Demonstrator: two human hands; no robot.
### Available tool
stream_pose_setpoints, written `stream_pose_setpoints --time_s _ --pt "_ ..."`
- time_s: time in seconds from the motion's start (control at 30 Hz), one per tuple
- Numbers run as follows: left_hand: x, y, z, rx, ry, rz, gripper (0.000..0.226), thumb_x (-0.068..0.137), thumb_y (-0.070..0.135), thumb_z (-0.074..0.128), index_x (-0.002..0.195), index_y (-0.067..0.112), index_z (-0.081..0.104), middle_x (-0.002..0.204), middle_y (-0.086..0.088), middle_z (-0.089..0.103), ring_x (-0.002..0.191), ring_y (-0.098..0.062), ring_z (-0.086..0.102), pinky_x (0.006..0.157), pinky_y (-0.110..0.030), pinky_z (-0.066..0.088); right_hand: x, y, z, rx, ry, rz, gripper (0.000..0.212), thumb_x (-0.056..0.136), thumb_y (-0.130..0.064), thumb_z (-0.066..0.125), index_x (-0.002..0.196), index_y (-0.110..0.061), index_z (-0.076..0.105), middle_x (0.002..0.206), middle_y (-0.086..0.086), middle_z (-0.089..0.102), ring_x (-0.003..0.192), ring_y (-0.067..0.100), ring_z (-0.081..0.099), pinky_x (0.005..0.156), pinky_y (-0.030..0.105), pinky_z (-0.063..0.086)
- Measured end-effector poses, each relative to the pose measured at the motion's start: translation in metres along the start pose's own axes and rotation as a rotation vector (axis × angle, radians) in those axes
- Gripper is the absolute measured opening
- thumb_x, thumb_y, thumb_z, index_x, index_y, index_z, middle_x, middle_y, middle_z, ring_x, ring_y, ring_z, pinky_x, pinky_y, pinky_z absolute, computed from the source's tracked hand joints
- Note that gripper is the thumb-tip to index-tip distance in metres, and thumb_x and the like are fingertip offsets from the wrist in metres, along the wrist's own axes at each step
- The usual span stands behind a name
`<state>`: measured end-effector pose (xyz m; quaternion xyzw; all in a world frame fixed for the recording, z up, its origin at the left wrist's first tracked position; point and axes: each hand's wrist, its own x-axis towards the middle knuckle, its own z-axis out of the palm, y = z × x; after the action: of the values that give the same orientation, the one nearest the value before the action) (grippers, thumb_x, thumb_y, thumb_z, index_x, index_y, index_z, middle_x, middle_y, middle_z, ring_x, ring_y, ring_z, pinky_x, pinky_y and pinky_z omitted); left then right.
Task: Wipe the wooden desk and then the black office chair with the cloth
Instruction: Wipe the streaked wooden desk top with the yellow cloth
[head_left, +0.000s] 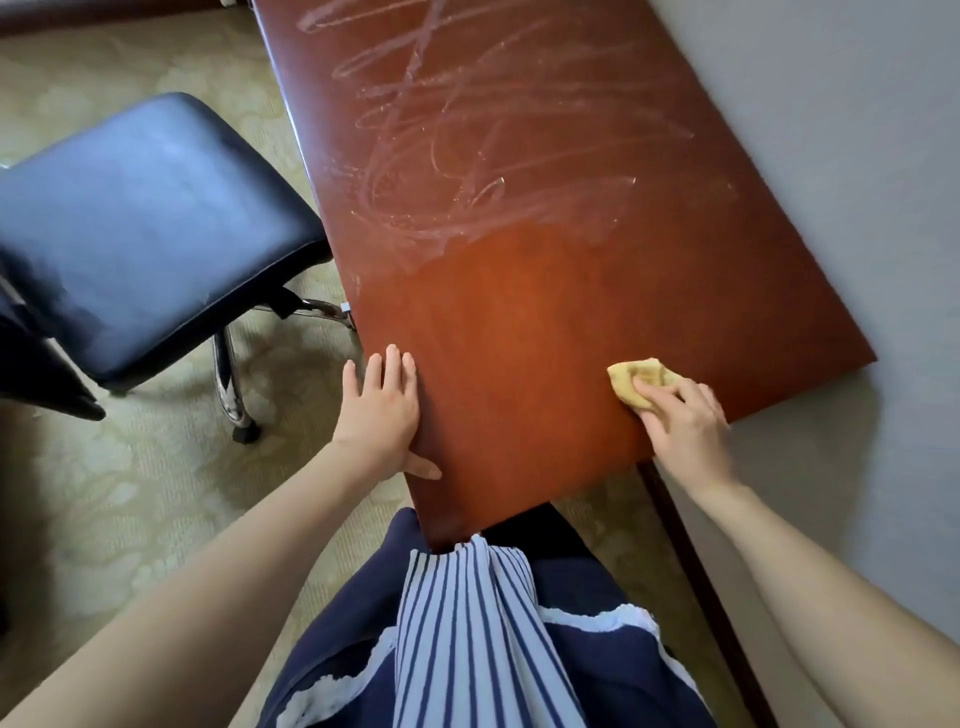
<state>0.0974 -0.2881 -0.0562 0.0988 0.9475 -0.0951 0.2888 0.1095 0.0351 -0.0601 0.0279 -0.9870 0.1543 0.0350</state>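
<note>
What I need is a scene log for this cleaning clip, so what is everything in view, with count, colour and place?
reddish-brown wooden desk: one, along the wall; far part streaked with pale wipe marks, near part glossy
crumpled yellow cloth: one, on the desk's near right part
black padded office chair: one, left of the desk on the carpet, metal base
beige patterned carpet: one, floor at left
grey wall: one, at right
navy garment and blue-and-white striped fabric: one each, on the person, bottom centre
left hand: one, flat on the desk's left edge
right hand: one, holding the cloth against the desk
</note>
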Motion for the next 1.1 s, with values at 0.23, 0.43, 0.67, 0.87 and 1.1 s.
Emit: stream_pose_setpoints --time_s 0.23,0.43,0.67,0.87,1.1 --pt "-0.001 0.000 -0.001 0.008 0.008 0.002 0.145 0.054 0.083 0.061 0.148 -0.002 -0.009 0.156 -0.022 -0.003 0.144 -0.037 0.007 0.114 -0.055 0.010 0.057 -0.020 0.012 -0.029 0.033 0.307 0.032 0.090 -0.019 0.062 0.122 -0.014 0.064 0.111 0.016 0.060 0.103 0.034 0.050 0.090 0.045 0.042" --pt "-0.006 -0.003 -0.011 0.047 -0.027 0.017 0.143 0.055 0.082 0.063 0.149 -0.001 -0.007 0.157 -0.021 -0.001 0.144 -0.036 0.010 0.114 -0.053 0.011 0.053 -0.083 0.036 0.017 -0.009 0.162 0.032 0.088 -0.021 0.061 0.119 -0.021 0.065 0.111 0.009 0.060 0.104 0.030 0.049 0.088 0.036 0.033" --pt "-0.001 -0.001 -0.029 -0.028 0.128 -0.037 0.085 0.071 0.074 0.057 0.125 0.011 0.039 0.127 -0.008 0.045 0.119 -0.027 0.047 0.103 -0.043 0.030 -0.001 -0.118 0.038 0.172 -0.063 -0.292 0.034 0.064 -0.002 0.078 0.096 -0.013 0.074 0.073 0.008 0.058 0.079 0.032 0.060 0.073 0.043 0.047" --pt "0.011 0.028 -0.032 -0.115 0.239 -0.002 0.090 0.077 0.066 0.060 0.143 0.017 0.025 0.147 -0.008 0.030 0.129 -0.029 0.036 0.100 -0.039 0.034 -0.024 -0.081 0.023 0.201 -0.179 -0.538 0.036 0.063 -0.006 0.081 0.097 -0.015 0.074 0.075 0.004 0.058 0.071 0.027 0.057 0.067 0.036 0.049" --pt "0.034 0.054 -0.053 -0.097 0.141 0.050 0.113 0.074 0.073 0.056 0.152 0.018 -0.003 0.160 -0.005 -0.008 0.147 -0.026 0.001 0.115 -0.045 0.015 -0.023 -0.001 -0.001 0.144 -0.129 -0.361 0.041 0.065 -0.004 0.082 0.102 -0.017 0.074 0.077 0.001 0.060 0.072 0.024 0.058 0.066 0.034 0.047"
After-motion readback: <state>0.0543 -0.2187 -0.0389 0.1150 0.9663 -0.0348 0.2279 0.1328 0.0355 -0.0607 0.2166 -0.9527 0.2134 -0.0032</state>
